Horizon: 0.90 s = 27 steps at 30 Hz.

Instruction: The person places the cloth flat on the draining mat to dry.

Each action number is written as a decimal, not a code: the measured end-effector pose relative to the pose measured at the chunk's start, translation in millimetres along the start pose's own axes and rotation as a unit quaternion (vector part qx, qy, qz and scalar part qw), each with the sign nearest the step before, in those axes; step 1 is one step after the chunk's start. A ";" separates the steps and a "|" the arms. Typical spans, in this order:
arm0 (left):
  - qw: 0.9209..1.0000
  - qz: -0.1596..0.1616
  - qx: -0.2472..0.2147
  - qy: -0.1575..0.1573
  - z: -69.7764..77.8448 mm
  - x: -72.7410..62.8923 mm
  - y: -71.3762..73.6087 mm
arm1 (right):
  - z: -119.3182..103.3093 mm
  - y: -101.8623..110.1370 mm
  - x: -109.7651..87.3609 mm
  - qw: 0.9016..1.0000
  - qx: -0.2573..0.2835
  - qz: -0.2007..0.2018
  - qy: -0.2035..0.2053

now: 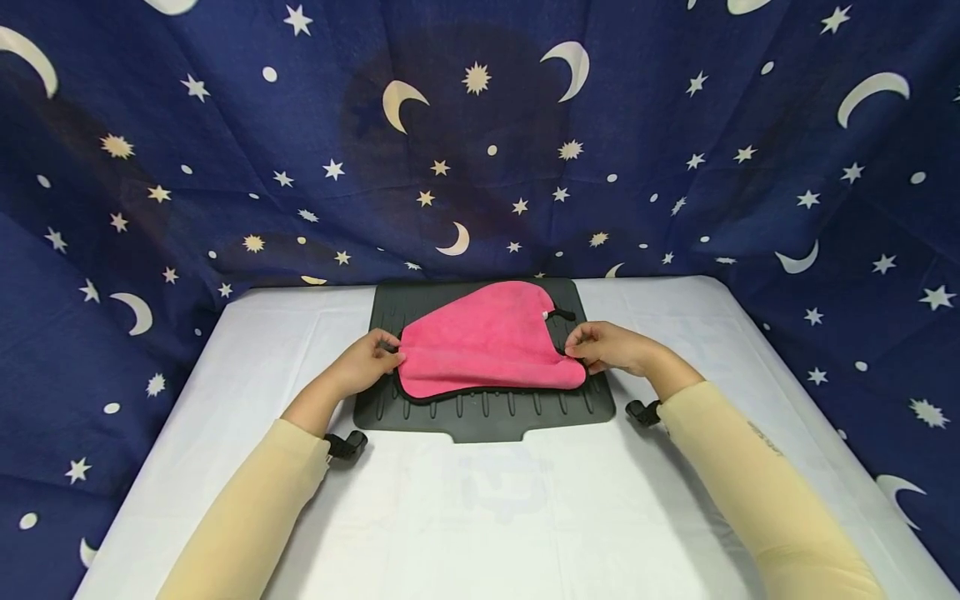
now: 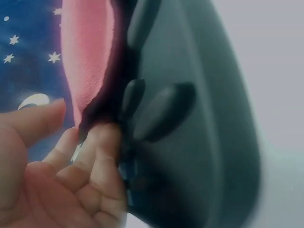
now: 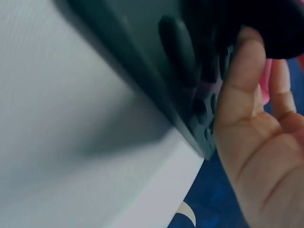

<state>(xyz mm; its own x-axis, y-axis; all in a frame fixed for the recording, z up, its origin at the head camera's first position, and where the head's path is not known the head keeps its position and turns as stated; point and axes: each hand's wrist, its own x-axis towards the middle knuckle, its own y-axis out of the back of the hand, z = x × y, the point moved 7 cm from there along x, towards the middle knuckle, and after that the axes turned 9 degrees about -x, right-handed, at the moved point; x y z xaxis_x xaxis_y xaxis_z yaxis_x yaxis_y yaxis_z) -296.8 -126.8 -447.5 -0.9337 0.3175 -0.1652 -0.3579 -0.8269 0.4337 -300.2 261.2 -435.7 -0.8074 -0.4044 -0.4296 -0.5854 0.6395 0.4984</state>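
The left hand and right hand are pinching opposite ends of the pink cloth, which is lying over the dark tray at frame centre, its long axis running left to right between them.

Over at the white table, the person's left hand grips the left edge of a black-trimmed pink cloth, while the right hand pinches its near right part. Beneath it I see a ridged dark tray. 2 cream sleeves extend from the near side; a starry blue curtain hangs at the far side.
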 end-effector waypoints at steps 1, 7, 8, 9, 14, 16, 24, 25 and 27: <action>1.000 -0.009 -0.006 0.003 -0.4 -1.4 -0.3 | 0.1 -1.4 1.3 1.000 0.005 -0.003 -0.006; 0.997 -0.063 -0.037 -0.023 -0.3 -7.6 -9.1 | 4.3 -8.2 2.2 0.999 0.033 -0.034 -0.020; 0.996 -0.066 -0.043 -0.031 -0.2 -8.3 -10.2 | 3.4 -7.8 1.1 0.998 0.041 -0.036 -0.011; 0.996 -0.069 -0.053 -0.038 0.3 -9.1 -10.9 | 2.5 -7.1 -0.1 0.998 0.051 -0.037 0.002; 0.994 -0.050 -0.083 -0.043 2.8 -10.8 -7.2 | -8.6 -4.3 -7.6 0.990 0.110 -0.030 0.077; 0.995 -0.031 -0.080 -0.042 4.3 -10.5 -3.6 | -11.0 -3.3 -8.5 0.989 0.116 -0.018 0.093; 0.998 -0.011 -0.049 -0.028 1.2 -14.2 3.3 | -5.4 2.0 -11.5 0.995 0.052 0.030 0.076; 0.999 -0.022 -0.042 -0.026 -0.5 -15.5 1.2 | -3.1 0.7 -12.5 0.996 0.042 0.023 0.070; 0.998 -0.052 -0.031 -0.026 -3.5 -18.3 -5.3 | 1.3 -4.1 -14.9 0.998 0.021 0.002 0.064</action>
<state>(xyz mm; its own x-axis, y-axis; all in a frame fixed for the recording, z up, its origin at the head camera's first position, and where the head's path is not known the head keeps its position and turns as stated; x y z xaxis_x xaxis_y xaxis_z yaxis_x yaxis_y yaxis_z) -277.8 -129.8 -449.9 -0.8909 0.4252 -0.1596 -0.4535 -0.8148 0.3610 -285.7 265.5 -432.3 -0.8146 -0.4794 -0.3265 -0.5800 0.6679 0.4664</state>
